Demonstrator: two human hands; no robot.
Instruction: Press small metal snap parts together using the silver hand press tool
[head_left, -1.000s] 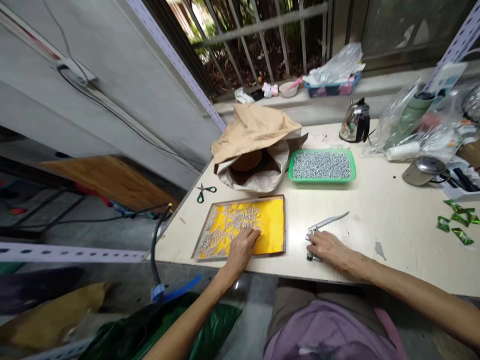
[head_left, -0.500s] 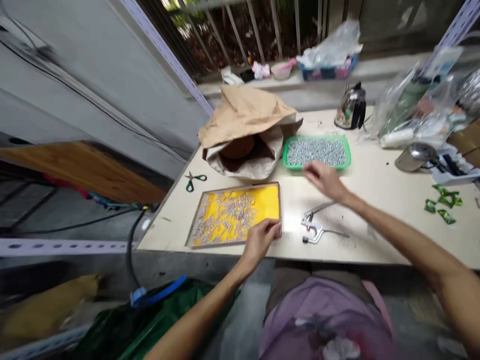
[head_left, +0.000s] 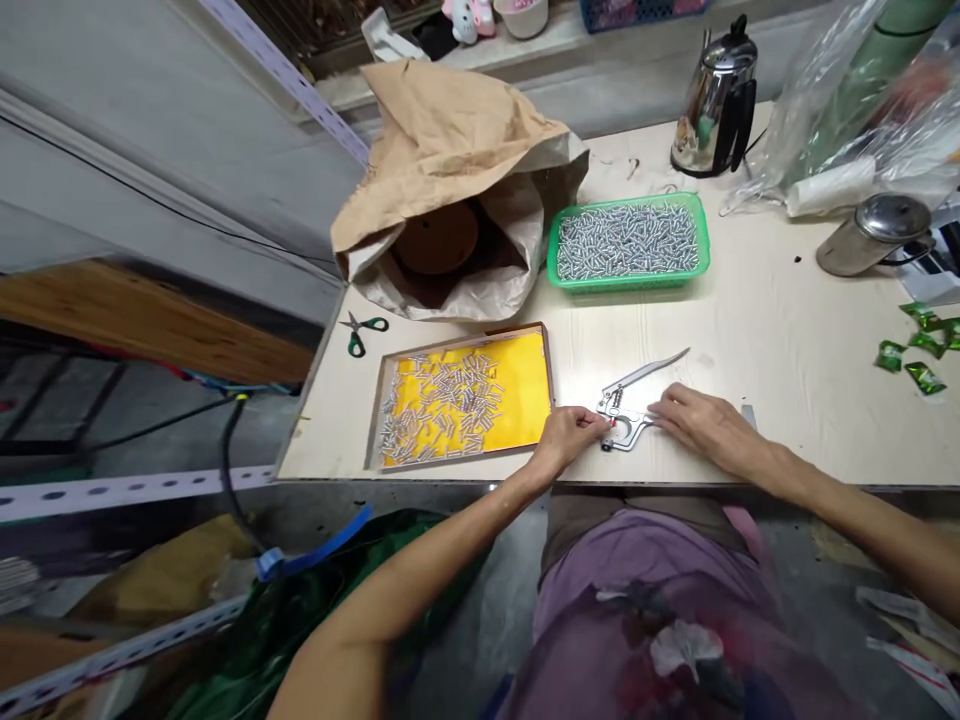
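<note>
On the table lie metal hand pliers point(head_left: 634, 428) with a C-shaped jaw, a spring and two spread handles. My right hand point(head_left: 701, 425) has its fingers closed over the lower handle. Against the left side of the jaw, my left hand point(head_left: 568, 437) is in a pinch; whatever its fingertips hold is too small to make out. Left of that hand sits a shallow tray point(head_left: 548, 365) with a yellow bottom, strewn with small metal pins. Behind the pliers stands a green plastic basket point(head_left: 630, 285) full of small silvery screw-like pieces.
A large open brown paper bag point(head_left: 457, 130) stands behind the tray. Green-handled scissors point(head_left: 360, 330) lie at the left. Toward the right are a kettle point(head_left: 716, 105), a metal cup point(head_left: 862, 240), plastic bags point(head_left: 847, 110) and green wrapped packets point(head_left: 924, 376). The table's front edge runs close to my body.
My right hand has come from the green basket down to the pliers' handle. My left hand has moved right, from the tray's edge to the jaw. The view has tilted downward.
</note>
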